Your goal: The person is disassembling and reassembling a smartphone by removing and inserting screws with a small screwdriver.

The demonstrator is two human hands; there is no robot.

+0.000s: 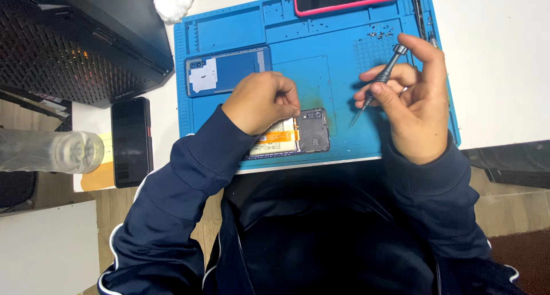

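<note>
An opened phone (298,135) lies at the near edge of the blue mat (298,71), its battery and orange ribbon bare. The left hand (260,103) rests on the phone, fingers curled and pinched at its middle; whether they grip a small part is hard to tell. The right hand (415,100) hovers above the mat's right side, grasping a screwdriver (381,80), tip pointing down toward the phone. A blue back cover (229,71) lies on the mat's left side.

Person wears a dark navy zip-up track jacket with long sleeves reaching the wrists of the left hand (260,103) and right hand (415,108). Thin white piping along sleeve seams. Both hands bare.
</note>
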